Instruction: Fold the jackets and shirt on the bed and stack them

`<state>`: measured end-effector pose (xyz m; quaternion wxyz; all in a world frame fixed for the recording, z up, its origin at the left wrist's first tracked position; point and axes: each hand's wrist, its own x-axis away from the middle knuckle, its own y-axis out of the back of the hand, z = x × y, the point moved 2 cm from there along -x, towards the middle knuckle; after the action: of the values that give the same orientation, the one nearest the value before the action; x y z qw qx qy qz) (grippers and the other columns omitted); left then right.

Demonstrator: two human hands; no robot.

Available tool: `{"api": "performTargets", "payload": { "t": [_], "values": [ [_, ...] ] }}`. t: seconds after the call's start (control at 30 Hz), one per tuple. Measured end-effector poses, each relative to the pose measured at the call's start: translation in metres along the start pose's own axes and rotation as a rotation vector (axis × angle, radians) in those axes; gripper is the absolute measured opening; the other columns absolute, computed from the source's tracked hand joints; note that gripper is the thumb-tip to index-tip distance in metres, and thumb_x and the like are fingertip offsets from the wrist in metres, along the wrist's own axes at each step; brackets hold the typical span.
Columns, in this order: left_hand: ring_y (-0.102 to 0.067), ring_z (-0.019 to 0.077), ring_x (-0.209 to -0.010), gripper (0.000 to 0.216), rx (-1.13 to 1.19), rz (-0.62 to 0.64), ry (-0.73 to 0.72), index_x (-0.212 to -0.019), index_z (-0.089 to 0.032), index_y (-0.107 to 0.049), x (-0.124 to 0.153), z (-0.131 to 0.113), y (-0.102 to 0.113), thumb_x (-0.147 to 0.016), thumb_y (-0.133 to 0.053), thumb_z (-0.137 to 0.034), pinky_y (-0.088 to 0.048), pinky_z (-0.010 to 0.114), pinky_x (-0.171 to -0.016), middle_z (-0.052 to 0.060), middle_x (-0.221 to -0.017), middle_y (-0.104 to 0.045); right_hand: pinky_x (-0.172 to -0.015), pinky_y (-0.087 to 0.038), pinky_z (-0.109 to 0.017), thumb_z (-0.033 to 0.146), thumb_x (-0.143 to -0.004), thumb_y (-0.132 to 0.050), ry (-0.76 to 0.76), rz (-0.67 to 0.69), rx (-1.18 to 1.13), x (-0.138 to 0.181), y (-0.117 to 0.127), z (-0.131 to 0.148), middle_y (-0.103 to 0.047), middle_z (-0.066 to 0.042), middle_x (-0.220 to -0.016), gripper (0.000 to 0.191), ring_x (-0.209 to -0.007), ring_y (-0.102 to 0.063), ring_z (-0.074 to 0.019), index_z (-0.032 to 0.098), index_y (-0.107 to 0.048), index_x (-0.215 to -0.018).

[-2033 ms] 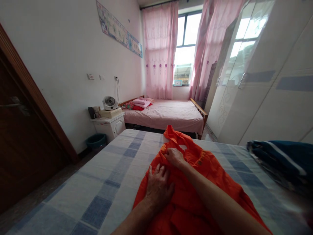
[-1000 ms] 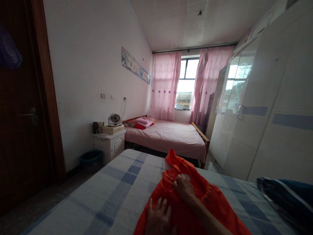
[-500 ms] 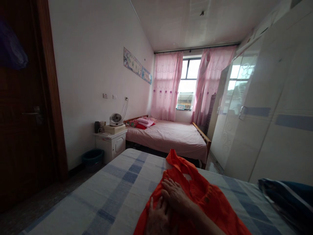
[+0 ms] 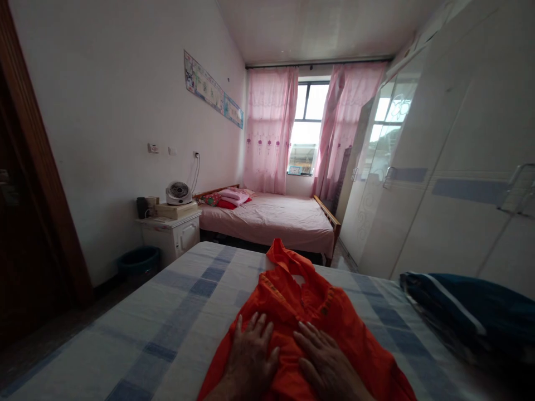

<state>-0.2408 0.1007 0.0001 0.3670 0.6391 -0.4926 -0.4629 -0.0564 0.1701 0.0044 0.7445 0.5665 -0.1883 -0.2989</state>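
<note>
An orange garment (image 4: pixel 311 312) lies spread on a bed with a blue-and-white checked sheet (image 4: pixel 184 317). My left hand (image 4: pixel 251 353) rests flat on the garment's left part, fingers spread. Beside it, my right hand (image 4: pixel 324 362) lies flat on the cloth, fingers apart and pointing up-left. Neither hand grips anything. The garment's neck end points away from me toward the far edge of the bed.
A dark blue folded cloth (image 4: pixel 463 312) lies on the bed at the right. Beyond stands a pink bed (image 4: pixel 271 220), a white bedside cabinet (image 4: pixel 171 234) with a small fan (image 4: pixel 179 192), a bin (image 4: pixel 140 260), and a white wardrobe (image 4: pixel 438 184) along the right.
My right hand has let go of the garment's upper part and drawn back beside the left hand, now lying flat. The view tilted up, then came back down a little.
</note>
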Motion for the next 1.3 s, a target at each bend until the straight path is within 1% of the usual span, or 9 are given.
{"api": "performTargets", "payload": {
  "t": [0.1,0.2,0.33,0.4,0.47,0.57,0.73,0.9,1.3],
  "values": [
    [-0.034,0.0281,-0.133,0.048,-0.029,0.022,0.000,-0.130,-0.020,-0.051,0.000,-0.001,0.004,-0.087,-0.042,-0.041,-0.013,0.056,-0.111,0.011,-0.141,-0.043,-0.112,-0.023,-0.039,0.040,-0.091,-0.039,-0.004,-0.022,0.004,-0.001,0.005,0.011,-0.034,-0.003,-0.146,0.047,-0.136,-0.029,-0.0195,0.025,-0.046,-0.135],
    [-0.041,0.0321,-0.128,0.045,-0.050,0.109,-0.024,-0.123,-0.018,-0.057,-0.008,-0.004,0.018,-0.082,-0.050,-0.036,-0.024,0.057,-0.106,0.014,-0.136,-0.048,-0.112,-0.022,-0.041,0.036,-0.092,-0.037,-0.008,-0.043,-0.009,0.000,0.006,0.015,-0.034,-0.004,-0.146,0.045,-0.136,-0.028,-0.0193,0.024,-0.047,-0.134],
    [-0.061,0.0283,-0.101,0.026,-0.039,0.157,-0.084,-0.096,-0.018,-0.068,-0.038,-0.024,0.042,-0.081,-0.050,-0.029,-0.043,0.047,-0.092,0.011,-0.105,-0.067,-0.111,-0.023,-0.041,0.035,-0.092,-0.038,-0.007,-0.087,-0.041,0.002,0.005,0.014,-0.038,-0.005,-0.144,0.044,-0.135,-0.030,-0.0197,0.025,-0.049,-0.133],
    [-0.062,0.0235,-0.095,0.026,-0.015,0.125,-0.110,-0.097,-0.020,-0.067,-0.054,-0.042,0.044,-0.084,-0.047,-0.031,-0.045,0.039,-0.089,0.007,-0.098,-0.068,-0.111,-0.024,-0.040,0.033,-0.091,-0.040,0.012,-0.118,-0.062,0.003,0.005,0.015,-0.042,-0.004,-0.142,0.043,-0.134,-0.033,-0.0196,0.026,-0.048,-0.133],
    [-0.060,0.0214,-0.100,0.028,0.018,0.099,-0.135,-0.103,-0.022,-0.064,-0.064,-0.059,0.034,-0.085,-0.046,-0.033,-0.044,0.037,-0.091,0.005,-0.105,-0.066,-0.110,-0.027,-0.039,0.030,-0.090,-0.043,0.039,-0.152,-0.089,0.002,0.006,0.015,-0.048,-0.004,-0.138,0.043,-0.130,-0.040,-0.0191,0.027,-0.049,-0.132],
    [-0.051,0.0220,-0.115,0.028,0.097,0.035,-0.131,-0.106,-0.024,-0.063,-0.065,-0.073,0.006,-0.088,-0.044,-0.032,-0.032,0.044,-0.104,0.004,-0.120,-0.061,-0.108,-0.030,-0.035,0.022,-0.089,-0.044,0.054,-0.179,-0.111,0.001,0.006,0.013,-0.057,-0.004,-0.129,0.039,-0.121,-0.048,-0.0180,0.027,-0.054,-0.127],
    [-0.048,0.0178,-0.117,0.028,0.314,-0.068,-0.177,-0.099,-0.027,-0.064,-0.058,-0.064,-0.026,-0.093,-0.036,-0.028,-0.021,0.047,-0.109,0.000,-0.120,-0.061,-0.107,-0.032,-0.031,0.017,-0.088,-0.044,0.074,-0.164,-0.117,0.000,0.004,0.005,-0.058,-0.005,-0.128,0.038,-0.121,-0.049,-0.0166,0.023,-0.057,-0.123],
    [-0.051,0.0157,-0.110,0.027,0.367,-0.078,-0.198,-0.091,-0.025,-0.063,-0.062,-0.057,-0.025,-0.093,-0.036,-0.022,-0.021,0.045,-0.108,-0.002,-0.110,-0.063,-0.106,-0.036,-0.035,0.014,-0.085,-0.044,0.107,-0.140,-0.104,-0.002,0.004,0.000,-0.057,-0.008,-0.128,0.041,-0.121,-0.049,-0.0193,0.020,-0.056,-0.124],
    [-0.052,0.0171,-0.109,0.022,0.366,-0.093,-0.186,-0.089,-0.023,-0.064,-0.065,-0.058,-0.027,-0.092,-0.042,-0.024,-0.020,0.046,-0.107,-0.001,-0.110,-0.064,-0.103,-0.041,-0.036,0.016,-0.088,-0.043,0.150,-0.184,-0.055,0.000,0.002,-0.005,-0.058,-0.009,-0.126,0.038,-0.121,-0.049,-0.0183,0.018,-0.055,-0.124]
  ]
}}
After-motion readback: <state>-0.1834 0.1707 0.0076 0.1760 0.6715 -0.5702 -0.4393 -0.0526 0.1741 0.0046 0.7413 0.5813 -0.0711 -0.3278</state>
